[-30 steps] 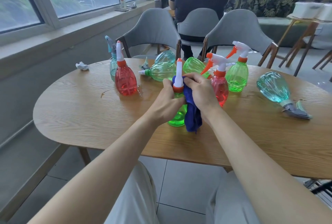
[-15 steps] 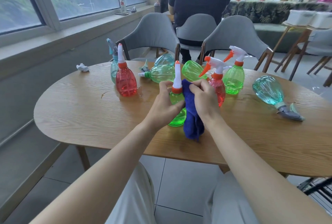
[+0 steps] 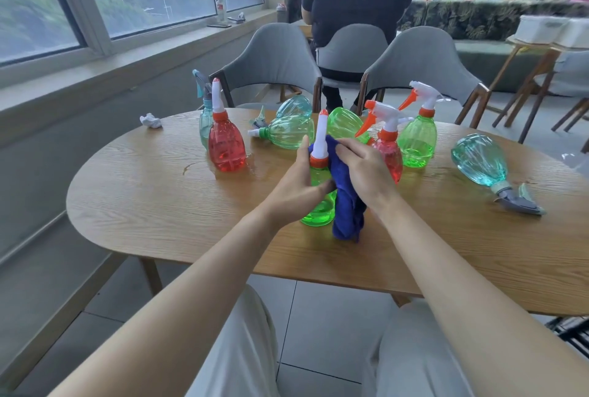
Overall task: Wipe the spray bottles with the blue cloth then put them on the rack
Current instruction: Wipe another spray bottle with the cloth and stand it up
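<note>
upright green spray bottle [image 3: 319, 202], blue cloth [image 3: 345, 202] draped against it

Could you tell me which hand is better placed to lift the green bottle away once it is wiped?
Left, I would say: the left hand grips the green bottle round its body, while the right hand is occupied holding the blue cloth against it.

- The near bottle [image 3: 318, 212] stands on the table [image 3: 159, 205] right in front of me, my left hand [image 3: 296, 186] on its left side.
- The cloth [image 3: 347, 215] hangs against its right side, under my right hand [image 3: 366, 170].
- Further back on the left is the left upright bottle [image 3: 227, 148], with another bottle [image 3: 204, 122] just behind it.
- Behind my hands is a lying bottle [image 3: 287, 133].
- On the far right lies the toppled bottle [image 3: 479, 159].
</note>
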`<state>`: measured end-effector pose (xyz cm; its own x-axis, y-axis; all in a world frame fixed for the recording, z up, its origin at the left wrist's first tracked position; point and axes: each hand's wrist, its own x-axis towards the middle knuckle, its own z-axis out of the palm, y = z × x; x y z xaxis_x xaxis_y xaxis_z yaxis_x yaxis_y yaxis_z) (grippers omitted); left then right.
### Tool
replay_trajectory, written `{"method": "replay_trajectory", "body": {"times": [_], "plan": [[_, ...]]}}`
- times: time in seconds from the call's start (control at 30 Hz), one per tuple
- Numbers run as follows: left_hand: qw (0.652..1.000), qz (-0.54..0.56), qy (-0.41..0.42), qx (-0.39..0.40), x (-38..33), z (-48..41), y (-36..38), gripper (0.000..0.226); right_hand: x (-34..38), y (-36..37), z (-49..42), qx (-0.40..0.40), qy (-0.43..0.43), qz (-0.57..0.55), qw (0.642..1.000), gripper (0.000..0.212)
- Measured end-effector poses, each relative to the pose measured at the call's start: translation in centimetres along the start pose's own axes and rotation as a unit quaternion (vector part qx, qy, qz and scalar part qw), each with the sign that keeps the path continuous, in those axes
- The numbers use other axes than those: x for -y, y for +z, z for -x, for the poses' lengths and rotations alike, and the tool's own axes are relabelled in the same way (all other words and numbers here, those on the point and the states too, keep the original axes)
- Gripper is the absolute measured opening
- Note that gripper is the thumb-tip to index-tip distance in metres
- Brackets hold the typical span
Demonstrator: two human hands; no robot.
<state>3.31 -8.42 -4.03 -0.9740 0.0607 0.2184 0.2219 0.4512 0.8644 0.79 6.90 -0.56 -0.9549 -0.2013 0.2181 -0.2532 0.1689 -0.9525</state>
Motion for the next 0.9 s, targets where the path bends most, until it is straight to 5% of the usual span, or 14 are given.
{"method": "replay_trajectory", "body": {"times": [0.2,0.33,0.57,0.9], "plan": [[0.998,-0.045,0.016,-0.029,0.2,0.2,0.1,0.084,-1.6,-0.8,0.8,-0.039,-0.011,0.01,0.999,0.027],[0.988,-0.107,-0.031,-0.103,0.7,1.3,0.1,0.104,-1.1,-0.7,0.8,-0.062,0.017,0.026,0.998,0.023],[0.982,-0.13,-0.033,-0.134,0.4,2.1,-3.0,0.055,-0.9,1.8,0.0,-0.084,0.032,0.031,0.995,0.025],[0.957,-0.134,-0.06,-0.25,3.6,2.0,-8.1,0.045,0.6,7.5,-2.1,-0.019,0.024,0.04,0.999,0.025]]}}
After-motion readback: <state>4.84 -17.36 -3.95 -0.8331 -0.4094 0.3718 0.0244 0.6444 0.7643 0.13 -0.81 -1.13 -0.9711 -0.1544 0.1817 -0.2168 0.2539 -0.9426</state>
